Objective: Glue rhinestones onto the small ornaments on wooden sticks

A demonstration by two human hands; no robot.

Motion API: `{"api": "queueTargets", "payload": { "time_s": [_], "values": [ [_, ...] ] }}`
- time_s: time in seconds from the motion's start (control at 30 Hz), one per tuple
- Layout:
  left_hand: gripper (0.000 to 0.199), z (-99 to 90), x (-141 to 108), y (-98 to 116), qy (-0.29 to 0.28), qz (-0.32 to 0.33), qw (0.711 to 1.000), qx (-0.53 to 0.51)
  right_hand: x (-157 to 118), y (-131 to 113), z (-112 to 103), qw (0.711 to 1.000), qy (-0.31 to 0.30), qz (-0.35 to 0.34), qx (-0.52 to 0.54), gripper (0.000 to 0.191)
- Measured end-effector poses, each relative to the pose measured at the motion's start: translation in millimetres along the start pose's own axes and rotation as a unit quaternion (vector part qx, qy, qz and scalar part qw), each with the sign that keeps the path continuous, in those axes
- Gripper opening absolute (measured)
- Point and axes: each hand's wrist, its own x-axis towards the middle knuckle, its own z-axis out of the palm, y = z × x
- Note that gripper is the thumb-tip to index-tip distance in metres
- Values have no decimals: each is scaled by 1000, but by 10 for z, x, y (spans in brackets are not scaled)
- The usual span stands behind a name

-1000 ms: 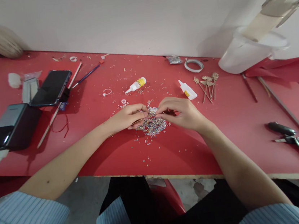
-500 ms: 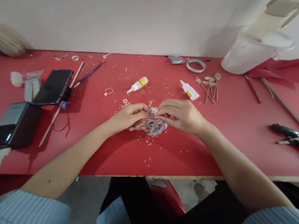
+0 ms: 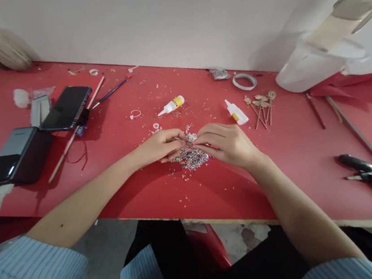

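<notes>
Both hands meet over a pile of small, shiny, multicoloured flakes point(image 3: 193, 157) on the red table. My left hand point(image 3: 163, 146) is closed in a pinch on what looks like a thin stick point(image 3: 173, 152), mostly hidden by the fingers. From the other side, my right hand point(image 3: 225, 143) brings its fingertips together close to the left ones, just above the flakes. Whatever lies between the right fingertips is too small to make out. Behind the hands lie a white glue bottle with a yellow label point(image 3: 171, 105) and another small white bottle point(image 3: 237, 112).
Several flower-topped wooden sticks point(image 3: 262, 105) lie right of the bottles, near a tape roll point(image 3: 244, 82). A phone point(image 3: 66, 108), a power bank point(image 3: 16, 155) and a paintbrush point(image 3: 111, 91) occupy the left. Keys point(image 3: 368, 176) and a white tub point(image 3: 302, 68) are on the right.
Both hands stay in nearly the same place over the flakes, with only a slight shift at the fingertips. The objects on the table have not moved.
</notes>
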Motion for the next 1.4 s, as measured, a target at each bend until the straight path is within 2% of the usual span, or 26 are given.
{"api": "queueTargets", "payload": {
  "time_s": [0.43, 0.73, 1.17, 1.4],
  "values": [
    [11, -6, -8, 33, 0, -7, 1000, -3, -8, 18, -7, 1000, 8, -10, -1, 12],
    [15, -21, -3, 30, -16, -6, 1000, -14, -22, 43, -21, 998, 59, -21, -32, 12],
    [20, -6, -10, 42, -20, 2, 1000, -7, -31, 22, -39, 991, 38, -59, -118, 14],
    [19, -13, 0, 29, -10, -2, 1000, -16, -27, 10, -31, 992, 48, -43, -110, 14]
  ]
}}
